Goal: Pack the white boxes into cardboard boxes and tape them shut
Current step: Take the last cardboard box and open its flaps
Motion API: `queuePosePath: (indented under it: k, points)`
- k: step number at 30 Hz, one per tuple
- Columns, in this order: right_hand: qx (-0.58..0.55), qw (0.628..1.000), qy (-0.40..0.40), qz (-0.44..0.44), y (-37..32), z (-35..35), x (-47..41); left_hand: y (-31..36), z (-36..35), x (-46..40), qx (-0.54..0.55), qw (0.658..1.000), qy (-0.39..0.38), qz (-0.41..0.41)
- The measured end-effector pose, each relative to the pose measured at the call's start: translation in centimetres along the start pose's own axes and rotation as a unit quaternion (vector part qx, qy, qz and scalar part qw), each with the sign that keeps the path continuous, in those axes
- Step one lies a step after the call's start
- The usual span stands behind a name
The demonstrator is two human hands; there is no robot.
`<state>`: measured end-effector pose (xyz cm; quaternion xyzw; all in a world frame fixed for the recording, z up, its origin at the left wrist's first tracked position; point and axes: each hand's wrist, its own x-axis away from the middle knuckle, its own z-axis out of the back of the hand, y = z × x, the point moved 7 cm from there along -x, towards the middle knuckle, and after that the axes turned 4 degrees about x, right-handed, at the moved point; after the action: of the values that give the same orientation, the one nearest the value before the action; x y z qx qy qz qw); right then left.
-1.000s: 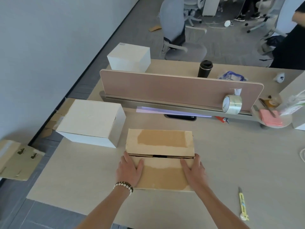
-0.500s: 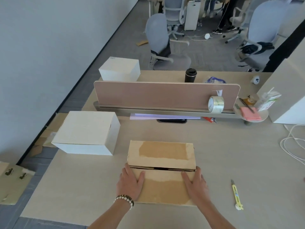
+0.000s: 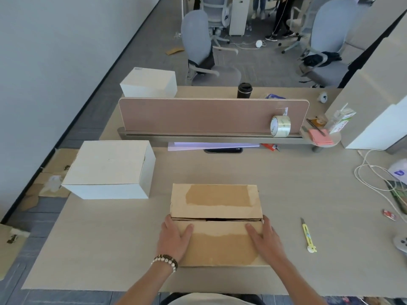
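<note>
Cardboard box [image 3: 217, 225] sits on the pale wood-grain table [image 3: 308, 190], near its front edge. Two top flaps folded down, meeting at a narrow dark seam; torn darker patches on both flaps where the paper skin is gone.

Left hand [image 3: 175, 239] flat on the near flap at its left end, fingers [image 3: 170, 225] straight and loose, gripping nothing, tips reaching the seam. Beaded bracelet [image 3: 165, 261] on that wrist. Right hand [image 3: 264, 238] flat on the same flap at its right end, fingers [image 3: 267, 223] likewise straight, pressing only.

Left of the left fingers and further back: large white box [image 3: 110, 168], closed, on the table, apart from the carton. Right of the right fingers: yellow utility knife [image 3: 308, 238] lying on the table, well clear of the carton. Beyond it, a white cable [image 3: 370, 179] looping near the right edge.

Straight ahead of the fingertips: brownish divider screen [image 3: 209, 115] across the table, with a roll of clear tape [image 3: 280, 126] standing on its ledge at the right end. Pink pad [image 3: 320, 137] on a small round shelf beside it. Behind the screen: second white box [image 3: 149, 83] and a black cup [image 3: 244, 90].

Room: grey carpet, grey-blue office chair [image 3: 202, 53] beyond the table, plain wall to the left, flattened cardboard [image 3: 13, 245] on the floor by it.
</note>
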<state>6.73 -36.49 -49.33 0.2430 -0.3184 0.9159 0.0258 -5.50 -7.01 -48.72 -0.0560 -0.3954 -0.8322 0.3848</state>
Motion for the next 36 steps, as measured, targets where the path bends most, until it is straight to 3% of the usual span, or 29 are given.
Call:
queuePosePath:
  k: [6,16,20,22,25,30,36]
  points:
    - [-0.041,0.999,0.001,-0.014,0.4,0.5,2.3,-0.6,0.7,0.6,0.077,0.996,-0.043,0.004]
    - [-0.074,0.997,-0.003,-0.011,1.4,0.8,4.4,-1.8,1.4,4.6,0.171,0.985,-0.010,0.029]
    - [-0.096,0.995,-0.015,-0.020,1.7,0.9,4.6,-3.1,1.5,4.3,0.217,0.973,0.010,0.074]
    - [-0.114,0.993,-0.014,-0.018,1.6,1.3,5.0,-4.2,1.5,4.0,0.299,0.945,0.016,0.129]
    - [-0.162,0.986,-0.026,-0.026,1.7,1.5,5.4,-4.7,1.4,4.2,0.400,0.895,-0.013,0.196]
    - [-0.238,0.971,-0.025,-0.023,2.5,1.8,6.1,-4.2,2.0,4.6,0.416,0.892,-0.079,0.159]
    - [-0.329,0.940,-0.049,-0.076,4.7,1.1,6.5,-4.4,1.4,5.7,0.467,0.851,-0.200,0.136]
